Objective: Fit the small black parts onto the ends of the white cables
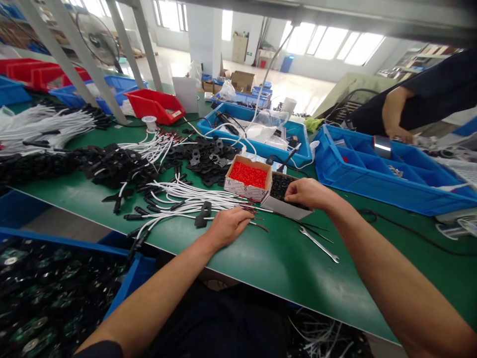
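Note:
My left hand [230, 224] rests at the table's near side, fingers curled over a white cable [188, 216]. A flat black bracket [203, 215] sits on that cable, and its thin red wire end [262, 228] pokes out past my fingers. My right hand [306, 193] dips into a small cardboard box of black pieces [280, 185], its fingertips pinched together among them; whether a piece is between them is hidden. Beside it stands a box of small red pieces [249, 174]. A bundle of white cables [208, 195] with black connectors lies behind my left hand.
An open-end wrench [319, 244] and thin black wires lie right of my left hand. Black brackets [208, 159] are piled behind. Blue bins [387, 169] line the right, with a co-worker's arm [397, 112] beyond. A blue crate [122, 293] of dark round parts stands lower left.

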`<act>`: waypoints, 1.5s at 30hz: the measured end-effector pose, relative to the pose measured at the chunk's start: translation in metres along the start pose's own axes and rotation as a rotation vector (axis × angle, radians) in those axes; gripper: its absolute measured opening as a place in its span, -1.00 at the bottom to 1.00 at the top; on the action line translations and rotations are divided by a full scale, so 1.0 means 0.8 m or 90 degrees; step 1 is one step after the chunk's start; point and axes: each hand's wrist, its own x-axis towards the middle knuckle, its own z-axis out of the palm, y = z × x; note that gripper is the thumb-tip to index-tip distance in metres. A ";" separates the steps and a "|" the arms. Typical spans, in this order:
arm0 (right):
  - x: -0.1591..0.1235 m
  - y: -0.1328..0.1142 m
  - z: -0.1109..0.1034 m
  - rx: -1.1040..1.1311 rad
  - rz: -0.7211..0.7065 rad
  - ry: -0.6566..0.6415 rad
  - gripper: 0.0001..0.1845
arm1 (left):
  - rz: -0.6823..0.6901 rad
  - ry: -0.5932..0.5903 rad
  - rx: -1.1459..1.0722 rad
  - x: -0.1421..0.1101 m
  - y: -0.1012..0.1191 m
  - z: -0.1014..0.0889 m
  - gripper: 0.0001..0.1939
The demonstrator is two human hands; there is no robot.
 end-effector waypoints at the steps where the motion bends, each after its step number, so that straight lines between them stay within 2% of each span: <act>1: -0.001 0.001 0.002 0.009 -0.006 0.010 -0.87 | -0.005 0.004 -0.010 0.000 -0.001 0.001 -0.75; 5: -0.006 0.001 0.005 -0.013 -0.040 0.013 -0.82 | -0.022 0.013 -0.019 0.000 -0.003 0.004 -0.75; 10: -0.007 -0.002 0.003 -0.032 -0.003 0.025 -0.85 | -0.025 0.031 -0.029 0.000 -0.001 0.002 -0.78; 13: -0.012 -0.002 0.003 0.007 -0.012 0.102 -0.85 | -0.022 0.041 -0.050 0.001 0.001 0.000 -0.80; 15: -0.021 -0.009 0.007 0.102 -0.037 0.205 -0.84 | -0.022 0.050 -0.062 0.001 0.001 -0.001 -0.82; 18: -0.043 -0.037 0.027 0.385 -0.093 0.297 -0.81 | -0.024 0.090 -0.091 0.002 0.002 -0.001 -0.84; 20: -0.058 -0.063 0.053 0.589 -0.125 0.279 -0.82 | -0.026 0.128 -0.115 0.002 0.002 -0.002 -0.84; 22: -0.068 -0.085 0.084 0.730 -0.131 0.238 -0.82 | -0.026 0.160 -0.138 0.002 0.003 -0.003 -0.84; 25: -0.072 -0.105 0.126 0.875 -0.094 0.198 -0.76 | -0.019 0.173 -0.153 0.002 0.004 -0.003 -0.85; 28: -0.070 -0.110 0.150 0.962 -0.072 0.194 -0.70 | -0.018 0.157 -0.141 0.003 0.004 -0.001 -0.85; 38: -0.066 -0.107 0.156 1.003 -0.066 0.173 -0.68 | -0.055 0.106 -0.100 0.005 0.004 0.005 -0.87; 45: -0.065 -0.097 0.158 0.820 -0.101 0.206 -0.83 | -0.065 0.035 0.001 0.004 0.006 0.004 -0.84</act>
